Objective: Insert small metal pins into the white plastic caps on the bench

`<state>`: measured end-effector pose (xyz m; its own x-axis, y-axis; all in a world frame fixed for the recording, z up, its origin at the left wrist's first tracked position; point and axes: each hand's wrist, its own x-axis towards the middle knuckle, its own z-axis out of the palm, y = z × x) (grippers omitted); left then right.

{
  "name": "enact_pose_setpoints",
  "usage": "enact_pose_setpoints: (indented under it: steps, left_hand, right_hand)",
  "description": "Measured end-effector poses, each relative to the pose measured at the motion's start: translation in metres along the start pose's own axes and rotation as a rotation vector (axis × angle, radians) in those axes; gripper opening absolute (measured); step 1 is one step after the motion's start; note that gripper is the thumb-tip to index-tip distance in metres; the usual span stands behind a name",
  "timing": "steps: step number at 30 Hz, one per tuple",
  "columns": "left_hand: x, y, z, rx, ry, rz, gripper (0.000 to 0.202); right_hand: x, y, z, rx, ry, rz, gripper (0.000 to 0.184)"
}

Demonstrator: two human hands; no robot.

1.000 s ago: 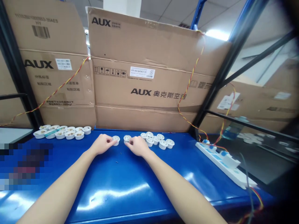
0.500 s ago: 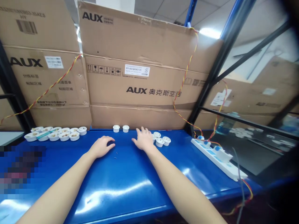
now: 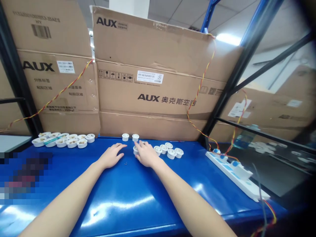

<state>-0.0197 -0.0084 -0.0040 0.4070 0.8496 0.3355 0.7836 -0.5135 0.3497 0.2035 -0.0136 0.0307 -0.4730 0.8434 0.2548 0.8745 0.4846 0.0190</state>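
Observation:
Both my hands rest on a blue table. My left hand lies flat with its fingers stretched out and holds nothing. My right hand curls its fingers round a small white cup at its left side. Two more white cups stand side by side at the table's back edge, just beyond my hands. A cluster of several white cups sits to the right of my right hand. A tiny dark screw-like bit lies between my hands.
A row of several filled white cups stands at the back left. Large cardboard boxes form a wall behind the table. A white power strip with red-yellow wires lies at the right. Dark shelf posts rise on both sides.
Both hands set their cups down at the table's back edge. My right hand then reached to the cluster and has drawn one cup leftward. My left hand has flattened out.

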Motion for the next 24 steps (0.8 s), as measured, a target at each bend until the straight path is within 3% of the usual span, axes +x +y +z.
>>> enact_pose_setpoints:
  steps: [3,11,18,24]
  left_hand:
    - [0.001,0.001,0.001,-0.015,0.015,0.038,0.049]
    - [0.002,0.007,-0.002,-0.085,0.006,0.073,0.049]
    - [0.003,0.015,-0.007,-0.185,0.015,0.041,0.031]
    - [0.003,0.010,-0.006,-0.287,0.053,-0.033,0.033]
  right_hand:
    - [0.001,-0.008,0.001,0.078,0.078,-0.139,0.065]
    - [0.013,0.005,0.033,0.402,0.114,-0.160,0.056]
    - [0.017,0.009,0.040,0.527,0.134,-0.039,0.045]
    - [0.015,0.013,0.039,0.603,0.078,0.139,0.069]
